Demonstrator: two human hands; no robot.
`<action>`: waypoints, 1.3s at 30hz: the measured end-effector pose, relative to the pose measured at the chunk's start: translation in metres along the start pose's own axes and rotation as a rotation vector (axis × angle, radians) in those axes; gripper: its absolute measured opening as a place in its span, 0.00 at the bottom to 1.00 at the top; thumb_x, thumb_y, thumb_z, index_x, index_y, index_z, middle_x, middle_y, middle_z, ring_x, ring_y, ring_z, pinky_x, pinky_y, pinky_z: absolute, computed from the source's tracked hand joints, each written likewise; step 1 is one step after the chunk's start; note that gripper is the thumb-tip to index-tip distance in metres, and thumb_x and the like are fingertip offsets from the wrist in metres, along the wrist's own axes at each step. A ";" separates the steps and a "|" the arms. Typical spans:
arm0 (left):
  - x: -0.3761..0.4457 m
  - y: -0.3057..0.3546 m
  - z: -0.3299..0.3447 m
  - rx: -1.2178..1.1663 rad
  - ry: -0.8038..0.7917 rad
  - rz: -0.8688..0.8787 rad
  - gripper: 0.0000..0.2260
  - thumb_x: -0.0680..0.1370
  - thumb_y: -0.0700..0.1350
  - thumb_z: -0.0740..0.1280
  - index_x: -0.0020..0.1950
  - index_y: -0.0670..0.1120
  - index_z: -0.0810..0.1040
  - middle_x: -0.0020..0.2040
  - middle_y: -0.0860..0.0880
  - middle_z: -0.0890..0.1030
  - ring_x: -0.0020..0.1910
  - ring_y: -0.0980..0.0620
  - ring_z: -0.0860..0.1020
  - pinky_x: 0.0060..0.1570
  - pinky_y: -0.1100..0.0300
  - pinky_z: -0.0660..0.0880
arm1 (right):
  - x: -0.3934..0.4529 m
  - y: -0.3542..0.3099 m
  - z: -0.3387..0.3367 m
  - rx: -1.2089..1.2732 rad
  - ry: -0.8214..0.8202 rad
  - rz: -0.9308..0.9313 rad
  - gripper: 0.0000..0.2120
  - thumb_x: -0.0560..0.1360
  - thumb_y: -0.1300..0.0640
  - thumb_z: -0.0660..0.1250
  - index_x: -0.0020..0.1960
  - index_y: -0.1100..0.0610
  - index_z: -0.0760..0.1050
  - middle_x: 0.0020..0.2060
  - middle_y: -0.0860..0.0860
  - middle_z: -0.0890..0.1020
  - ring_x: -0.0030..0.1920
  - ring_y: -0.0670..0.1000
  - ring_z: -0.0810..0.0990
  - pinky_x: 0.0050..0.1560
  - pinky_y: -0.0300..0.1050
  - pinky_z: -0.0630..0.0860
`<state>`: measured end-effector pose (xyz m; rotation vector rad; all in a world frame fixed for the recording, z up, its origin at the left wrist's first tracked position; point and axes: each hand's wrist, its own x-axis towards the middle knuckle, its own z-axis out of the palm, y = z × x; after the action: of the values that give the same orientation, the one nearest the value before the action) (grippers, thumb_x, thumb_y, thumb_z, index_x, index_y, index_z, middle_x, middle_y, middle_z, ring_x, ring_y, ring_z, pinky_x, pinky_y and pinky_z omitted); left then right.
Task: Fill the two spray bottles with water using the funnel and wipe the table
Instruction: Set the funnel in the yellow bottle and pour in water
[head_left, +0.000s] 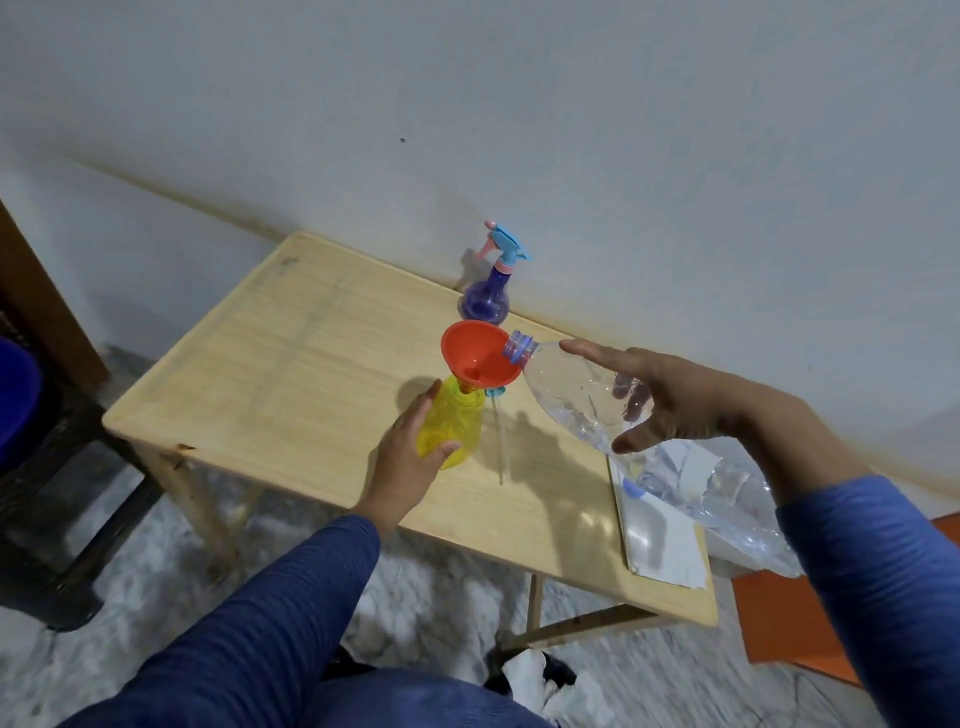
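A yellow spray bottle (453, 427) without its head stands near the middle of the wooden table (291, 364), and my left hand (410, 457) grips its side. An orange funnel (480, 358) sits in its neck. My right hand (670, 397) holds a large clear water bottle (576, 395) tilted down, its open mouth resting on the funnel's rim. A purple spray bottle (485, 301) with a blue and pink spray head stands at the table's far edge by the wall. Behind the funnel lies the yellow bottle's spray head with its long dip tube (501, 447).
A white cloth or paper (665, 540) lies at the table's right end, partly under the water bottle. A dark stool or stand (67, 499) stands left of the table. An orange object (779, 618) is at the right. Crumpled white cloth (540, 675) lies on the floor.
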<state>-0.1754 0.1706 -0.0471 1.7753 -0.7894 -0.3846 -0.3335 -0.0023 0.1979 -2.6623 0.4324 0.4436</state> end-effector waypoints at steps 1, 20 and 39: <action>0.000 0.000 0.000 -0.004 0.000 0.003 0.34 0.74 0.51 0.70 0.74 0.61 0.54 0.73 0.53 0.65 0.69 0.52 0.67 0.61 0.60 0.67 | 0.000 0.001 -0.001 -0.005 -0.004 0.004 0.52 0.65 0.60 0.77 0.63 0.20 0.47 0.59 0.53 0.71 0.46 0.45 0.78 0.43 0.34 0.76; -0.001 0.001 0.001 0.003 0.008 0.010 0.35 0.74 0.52 0.70 0.73 0.63 0.53 0.73 0.54 0.64 0.70 0.54 0.65 0.63 0.60 0.66 | 0.000 0.001 -0.012 -0.122 -0.049 0.054 0.51 0.65 0.56 0.78 0.63 0.19 0.46 0.53 0.52 0.71 0.47 0.47 0.77 0.53 0.49 0.77; -0.002 0.006 0.000 -0.002 0.015 -0.008 0.34 0.74 0.49 0.70 0.75 0.56 0.56 0.73 0.51 0.65 0.70 0.52 0.65 0.62 0.63 0.63 | 0.001 0.005 -0.018 -0.194 -0.047 0.072 0.50 0.64 0.54 0.78 0.64 0.20 0.47 0.49 0.49 0.71 0.45 0.51 0.79 0.52 0.49 0.78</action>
<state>-0.1790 0.1710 -0.0422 1.7780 -0.7714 -0.3764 -0.3298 -0.0144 0.2110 -2.8222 0.4947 0.5957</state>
